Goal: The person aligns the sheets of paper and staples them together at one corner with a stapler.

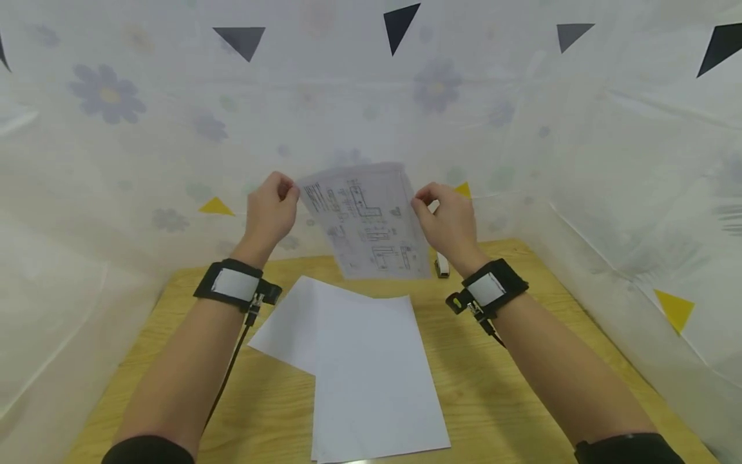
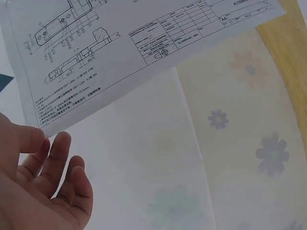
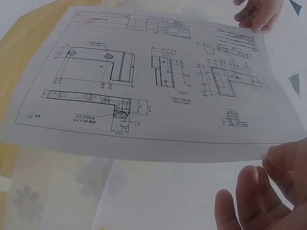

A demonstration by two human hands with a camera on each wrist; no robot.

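I hold a printed sheet with technical drawings (image 1: 368, 222) up in the air above the wooden table (image 1: 493, 386). My left hand (image 1: 269, 212) pinches its left top corner and my right hand (image 1: 446, 219) pinches its right top corner. In the left wrist view the sheet (image 2: 120, 52) shows part drawings and a title block, with my left hand (image 2: 41, 187) at its corner. The right wrist view shows the drawing sheet (image 3: 153, 91) spread wide, my right hand (image 3: 261, 196) at its near corner and the other hand (image 3: 256, 14) at the far corner.
Two blank white sheets (image 1: 359, 367) lie overlapping on the table below my hands. A small white object (image 1: 442, 264) lies on the table behind my right wrist. A pale flowered curtain (image 1: 116, 129) with dark and yellow triangles encloses the table on three sides.
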